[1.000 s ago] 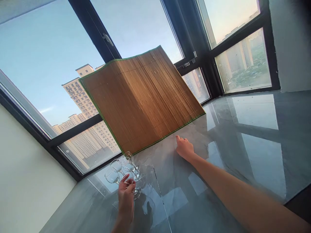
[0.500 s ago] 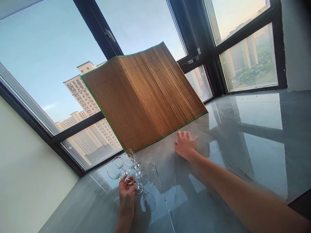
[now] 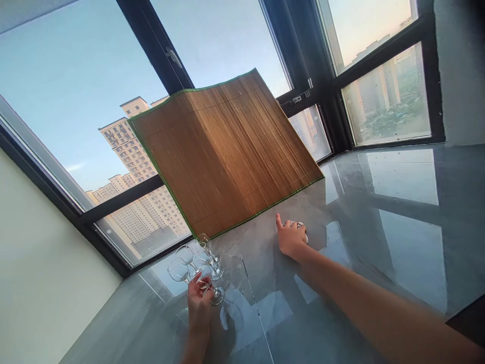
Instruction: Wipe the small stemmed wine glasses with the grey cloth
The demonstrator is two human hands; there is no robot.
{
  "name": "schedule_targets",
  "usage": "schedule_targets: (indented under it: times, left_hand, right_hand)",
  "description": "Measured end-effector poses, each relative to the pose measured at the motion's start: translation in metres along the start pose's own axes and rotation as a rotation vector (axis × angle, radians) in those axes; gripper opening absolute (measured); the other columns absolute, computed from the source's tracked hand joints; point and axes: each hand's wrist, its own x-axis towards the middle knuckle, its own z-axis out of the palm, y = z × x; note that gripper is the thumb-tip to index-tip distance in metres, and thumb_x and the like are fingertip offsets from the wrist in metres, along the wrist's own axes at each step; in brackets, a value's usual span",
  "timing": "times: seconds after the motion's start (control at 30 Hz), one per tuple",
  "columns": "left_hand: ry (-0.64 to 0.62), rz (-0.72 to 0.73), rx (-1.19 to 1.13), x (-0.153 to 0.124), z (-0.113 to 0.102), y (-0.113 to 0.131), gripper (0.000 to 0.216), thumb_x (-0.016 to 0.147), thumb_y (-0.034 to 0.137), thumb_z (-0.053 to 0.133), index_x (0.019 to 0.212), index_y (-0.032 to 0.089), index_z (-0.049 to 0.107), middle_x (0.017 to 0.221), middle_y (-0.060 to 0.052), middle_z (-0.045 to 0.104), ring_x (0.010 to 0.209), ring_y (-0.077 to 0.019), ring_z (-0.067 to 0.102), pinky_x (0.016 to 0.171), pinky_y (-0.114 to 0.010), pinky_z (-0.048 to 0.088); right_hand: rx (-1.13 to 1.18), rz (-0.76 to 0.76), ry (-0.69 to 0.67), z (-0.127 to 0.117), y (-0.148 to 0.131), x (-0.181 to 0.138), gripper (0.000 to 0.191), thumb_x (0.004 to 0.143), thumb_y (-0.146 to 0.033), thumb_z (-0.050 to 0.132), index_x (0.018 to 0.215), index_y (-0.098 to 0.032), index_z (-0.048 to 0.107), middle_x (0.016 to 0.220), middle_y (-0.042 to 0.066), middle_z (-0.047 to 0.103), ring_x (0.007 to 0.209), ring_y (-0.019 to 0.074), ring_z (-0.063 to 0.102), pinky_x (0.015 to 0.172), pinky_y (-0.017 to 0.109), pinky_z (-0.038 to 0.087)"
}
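My left hand [image 3: 198,306] is closed around the stems of several clear wine glasses [image 3: 193,259], held in a bunch just above the glossy grey stone surface [image 3: 379,242]. My right hand [image 3: 291,238] rests on that surface near the lower edge of a brown bamboo mat [image 3: 223,151]. Its fingers are curled, with the thumb sticking up. A small pale thing shows under the fingers, and I cannot make out what it is. The mat has a green edge and leans against the window.
Tall windows with black frames [image 3: 151,45] run along the far side and round the corner, with apartment towers outside. A cream wall [image 3: 41,273] closes the left side. The stone surface mirrors the window panes, and a thin seam [image 3: 253,308] crosses it between my hands.
My right hand spread its fingers half a second ago and has now curled them over a small pale thing. My left hand with the glasses has barely moved.
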Motion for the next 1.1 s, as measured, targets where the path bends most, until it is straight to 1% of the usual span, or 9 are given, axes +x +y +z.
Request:
schedule_targets:
  times: [0.13, 0.27, 0.47, 0.6, 0.7, 0.77, 0.93, 1.0, 1.1]
  left_hand:
    - [-0.002, 0.004, 0.003, 0.002, 0.0, -0.004, 0.062, 0.054, 0.018, 0.071, 0.114, 0.022, 0.057, 0.097, -0.003, 0.064, 0.084, -0.0165, 0.063, 0.069, -0.026, 0.05]
    - [-0.016, -0.008, -0.004, 0.005, 0.0, -0.008, 0.066, 0.053, 0.018, 0.074, 0.116, 0.022, 0.057, 0.099, -0.005, 0.065, 0.088, -0.0184, 0.064, 0.071, -0.028, 0.051]
    - [-0.044, -0.018, -0.008, 0.003, 0.0, -0.006, 0.066, 0.057, 0.02, 0.075, 0.119, 0.023, 0.053, 0.105, -0.005, 0.066, 0.098, -0.0188, 0.065, 0.078, -0.028, 0.051]
    - [-0.061, -0.018, -0.007, 0.004, 0.0, -0.006, 0.068, 0.058, 0.021, 0.076, 0.121, 0.023, 0.052, 0.105, -0.005, 0.065, 0.097, -0.0183, 0.065, 0.079, -0.028, 0.051]
    - [-0.057, -0.008, -0.014, 0.006, -0.001, -0.008, 0.069, 0.055, 0.023, 0.079, 0.119, 0.022, 0.052, 0.101, -0.005, 0.066, 0.093, -0.0193, 0.066, 0.075, -0.028, 0.052]
    - [-0.052, -0.004, -0.02, 0.006, 0.0, -0.009, 0.07, 0.053, 0.024, 0.079, 0.118, 0.021, 0.053, 0.099, -0.005, 0.066, 0.09, -0.0197, 0.066, 0.072, -0.028, 0.052]
    - [-0.049, 0.01, 0.009, 0.0, 0.002, -0.005, 0.067, 0.058, 0.021, 0.075, 0.121, 0.021, 0.053, 0.099, -0.006, 0.065, 0.09, -0.0198, 0.065, 0.074, -0.029, 0.052]
    - [-0.048, 0.004, 0.019, -0.003, 0.003, -0.003, 0.066, 0.059, 0.02, 0.074, 0.122, 0.02, 0.052, 0.1, -0.006, 0.065, 0.092, -0.0194, 0.065, 0.078, -0.03, 0.052]
    - [-0.058, 0.01, 0.031, -0.004, 0.004, -0.002, 0.066, 0.063, 0.019, 0.073, 0.124, 0.021, 0.051, 0.1, -0.005, 0.064, 0.091, -0.0174, 0.064, 0.08, -0.03, 0.052]
  right_hand:
    - [0.036, -0.083, 0.092, 0.002, 0.005, 0.005, 0.087, 0.082, -0.009, 0.055, 0.159, -0.02, 0.016, 0.127, 0.02, 0.061, 0.118, 0.0317, 0.054, 0.094, 0.045, 0.04]
    - [0.075, -0.104, 0.163, 0.009, 0.009, 0.01, 0.086, 0.082, -0.006, 0.051, 0.159, -0.02, 0.015, 0.121, 0.018, 0.063, 0.113, 0.0296, 0.054, 0.086, 0.039, 0.043]
    - [0.143, -0.118, 0.151, 0.006, 0.008, 0.012, 0.089, 0.082, -0.005, 0.05, 0.159, -0.019, 0.01, 0.114, 0.016, 0.066, 0.11, 0.0304, 0.057, 0.081, 0.035, 0.043]
    - [0.375, -0.216, 0.086, -0.008, -0.009, -0.003, 0.091, 0.082, -0.014, 0.051, 0.159, -0.016, 0.002, 0.103, 0.012, 0.071, 0.094, 0.026, 0.064, 0.072, 0.031, 0.041]
    - [0.593, -0.442, 0.148, -0.024, -0.03, -0.031, 0.087, 0.084, -0.021, 0.049, 0.159, -0.017, 0.005, 0.089, 0.006, 0.071, 0.076, 0.021, 0.064, 0.069, 0.029, 0.039]
    - [0.77, -0.657, 0.19, -0.035, -0.042, -0.055, 0.093, 0.077, -0.02, 0.052, 0.158, -0.017, 0.007, 0.089, 0.003, 0.07, 0.071, 0.0179, 0.061, 0.068, 0.028, 0.039]
    - [1.023, -1.094, 0.16, -0.053, -0.053, -0.103, 0.101, 0.061, -0.013, 0.048, 0.155, -0.017, 0.012, 0.062, -0.009, 0.056, 0.048, 0.0117, 0.043, 0.057, 0.024, 0.034]
    - [1.094, -1.205, 0.191, -0.056, -0.054, -0.111, 0.103, 0.058, -0.014, 0.046, 0.155, -0.016, 0.013, 0.057, -0.011, 0.05, 0.045, 0.0112, 0.038, 0.054, 0.024, 0.033]
    - [1.144, -1.28, 0.197, -0.059, -0.054, -0.118, 0.106, 0.054, -0.016, 0.044, 0.155, -0.015, 0.014, 0.052, -0.013, 0.045, 0.041, 0.0107, 0.036, 0.052, 0.024, 0.032]
